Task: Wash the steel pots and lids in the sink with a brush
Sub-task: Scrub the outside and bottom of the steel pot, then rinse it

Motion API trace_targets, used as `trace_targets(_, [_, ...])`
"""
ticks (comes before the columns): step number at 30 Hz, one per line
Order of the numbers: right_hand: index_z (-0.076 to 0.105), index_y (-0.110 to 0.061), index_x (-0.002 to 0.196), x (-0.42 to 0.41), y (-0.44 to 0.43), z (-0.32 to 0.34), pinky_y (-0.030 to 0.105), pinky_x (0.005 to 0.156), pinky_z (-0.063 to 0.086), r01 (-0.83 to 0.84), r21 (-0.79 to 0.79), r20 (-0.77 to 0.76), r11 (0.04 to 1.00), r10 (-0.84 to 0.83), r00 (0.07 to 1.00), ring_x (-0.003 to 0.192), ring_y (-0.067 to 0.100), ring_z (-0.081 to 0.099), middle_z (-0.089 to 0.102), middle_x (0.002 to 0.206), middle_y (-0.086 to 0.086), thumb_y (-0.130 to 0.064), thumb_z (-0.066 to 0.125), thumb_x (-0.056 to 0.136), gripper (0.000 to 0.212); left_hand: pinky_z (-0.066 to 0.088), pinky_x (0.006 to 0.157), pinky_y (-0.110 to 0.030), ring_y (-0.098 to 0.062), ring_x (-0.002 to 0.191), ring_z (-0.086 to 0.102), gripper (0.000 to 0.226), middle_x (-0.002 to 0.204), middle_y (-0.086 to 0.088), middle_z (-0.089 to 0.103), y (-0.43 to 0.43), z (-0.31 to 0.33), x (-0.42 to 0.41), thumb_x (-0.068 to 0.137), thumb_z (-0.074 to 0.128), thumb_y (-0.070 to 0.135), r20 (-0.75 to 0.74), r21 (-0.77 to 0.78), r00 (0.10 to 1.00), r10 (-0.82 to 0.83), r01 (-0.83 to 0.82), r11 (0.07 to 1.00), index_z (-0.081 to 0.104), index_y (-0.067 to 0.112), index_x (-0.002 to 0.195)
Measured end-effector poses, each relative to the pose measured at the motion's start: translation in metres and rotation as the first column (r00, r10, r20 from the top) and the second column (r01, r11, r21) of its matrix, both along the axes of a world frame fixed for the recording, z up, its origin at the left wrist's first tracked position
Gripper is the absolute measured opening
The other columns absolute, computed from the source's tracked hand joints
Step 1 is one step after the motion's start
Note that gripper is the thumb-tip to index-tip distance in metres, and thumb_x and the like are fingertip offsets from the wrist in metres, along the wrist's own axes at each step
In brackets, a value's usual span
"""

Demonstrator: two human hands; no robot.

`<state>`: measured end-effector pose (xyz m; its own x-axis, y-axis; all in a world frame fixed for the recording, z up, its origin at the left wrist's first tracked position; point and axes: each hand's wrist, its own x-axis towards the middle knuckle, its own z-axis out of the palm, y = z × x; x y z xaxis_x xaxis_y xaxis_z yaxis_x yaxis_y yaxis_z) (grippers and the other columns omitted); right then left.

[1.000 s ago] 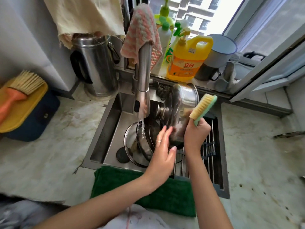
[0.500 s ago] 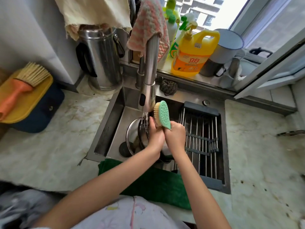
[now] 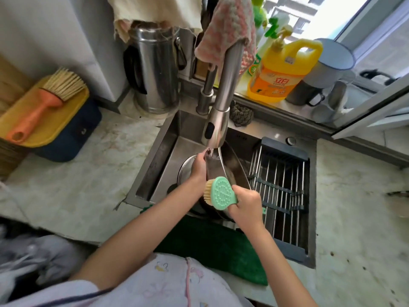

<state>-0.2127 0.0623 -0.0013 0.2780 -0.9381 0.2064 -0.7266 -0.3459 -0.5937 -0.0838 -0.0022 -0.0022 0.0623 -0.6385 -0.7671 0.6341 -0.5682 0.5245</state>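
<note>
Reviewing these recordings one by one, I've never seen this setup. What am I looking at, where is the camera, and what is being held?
There is no machine: these are a person's two bare hands, filmed by one camera worn on the head, looking down. The left hand holds a tilted steel pot under the steel tap in the steel sink. The right hand grips a green-backed scrubbing brush with tan bristles. Another round steel piece, pot or lid, lies in the basin. A wire drying rack spans the sink's right side. A yellow detergent bottle stands on the windowsill.
</note>
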Motion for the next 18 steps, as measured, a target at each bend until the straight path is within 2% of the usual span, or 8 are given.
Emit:
trace_targets(3, [0.056,-0.001,0.056,-0.003,-0.010,-0.002,0.026,0.041,0.032,0.055,0.033,0.055,0.998,-0.056,0.997,0.041,0.017,0.047,0.052,0.047,0.004,-0.028,0.043,0.074,0.034,0.046,0.094,-0.028,-0.016,0.099,0.062,0.039,0.108,-0.004,0.064,0.011,-0.013,-0.017,0.096,0.042,0.045,0.026,-0.042,1.000,-0.003,0.004,0.999,0.057,0.017,0.119])
trace_targets(6, [0.057,0.000,0.058,0.000,-0.012,0.000,0.030,0.040,0.035,0.035,0.047,0.057,0.998,-0.038,0.998,0.043,0.018,0.050,0.054,0.048,0.005,-0.030,0.041,0.074,0.037,0.042,0.102,-0.035,-0.019,0.112,0.056,0.050,0.127,-0.003,0.057,0.015,-0.012,-0.018,0.091,0.042,0.051,0.133,-0.058,0.991,-0.014,0.022,0.998,0.052,0.022,0.130])
trace_targets(7, [0.057,0.000,0.058,-0.001,-0.009,0.002,0.031,0.039,0.037,0.012,0.039,0.040,0.999,-0.014,0.999,0.043,0.018,0.051,0.054,0.048,0.005,-0.031,0.042,0.073,0.038,0.047,0.096,-0.031,-0.019,0.104,0.061,0.049,0.119,-0.006,0.063,0.011,-0.008,-0.011,0.089,0.042,0.050,0.155,-0.046,0.987,-0.048,0.056,0.997,0.057,0.017,0.121])
trace_targets(9, [0.057,-0.001,0.057,-0.005,0.000,0.006,0.029,0.038,0.037,-0.047,0.007,0.000,0.999,0.047,0.999,0.044,0.015,0.052,0.055,0.049,0.003,-0.033,0.044,0.073,0.038,0.051,0.061,-0.012,-0.012,0.067,0.065,0.031,0.076,-0.005,0.069,-0.004,-0.002,0.006,0.092,0.042,0.036,0.135,-0.008,0.983,-0.123,0.126,0.992,0.059,0.010,0.088])
trace_targets(10, [0.057,-0.001,0.057,-0.007,0.004,0.008,0.027,0.038,0.036,-0.080,-0.010,-0.016,0.997,0.080,0.997,0.043,0.013,0.051,0.055,0.049,0.002,-0.032,0.045,0.073,0.037,0.046,0.047,-0.012,-0.011,0.049,0.061,0.027,0.055,-0.002,0.063,-0.010,-0.001,0.013,0.093,0.041,0.027,0.099,0.000,0.982,-0.162,0.163,0.987,0.055,0.011,0.076])
trace_targets(11, [0.056,-0.001,0.057,-0.010,0.007,0.011,0.024,0.038,0.035,-0.104,-0.021,-0.028,0.994,0.103,0.994,0.043,0.009,0.048,0.054,0.049,0.000,-0.031,0.046,0.073,0.035,0.045,0.046,-0.015,-0.012,0.041,0.058,0.029,0.044,0.000,0.058,-0.015,0.000,0.019,0.094,0.040,0.023,0.121,0.015,0.971,-0.204,0.204,0.979,0.052,0.012,0.070])
trace_targets(15, [0.056,-0.005,0.055,-0.017,0.008,0.028,0.020,0.037,0.036,-0.029,-0.028,0.122,0.999,0.032,0.992,0.045,0.006,0.051,0.054,0.048,-0.006,-0.005,0.056,0.074,0.019,0.046,0.057,-0.021,-0.019,0.053,0.059,0.040,0.046,-0.004,0.060,-0.023,-0.005,0.025,0.095,0.036,0.029,0.074,0.067,0.943,-0.324,0.319,0.945,0.054,0.012,0.064])
trace_targets(18, [0.068,-0.016,0.059,-0.022,0.006,0.055,0.017,0.039,0.040,0.178,0.022,0.433,0.984,-0.170,0.885,0.046,-0.002,0.055,0.056,0.047,-0.011,-0.027,0.064,0.084,0.027,0.045,0.045,-0.016,-0.013,0.040,0.056,0.053,0.044,-0.001,0.056,-0.019,-0.010,0.021,0.098,0.033,0.034,0.030,0.067,0.945,-0.327,0.324,0.944,0.058,0.014,0.055])
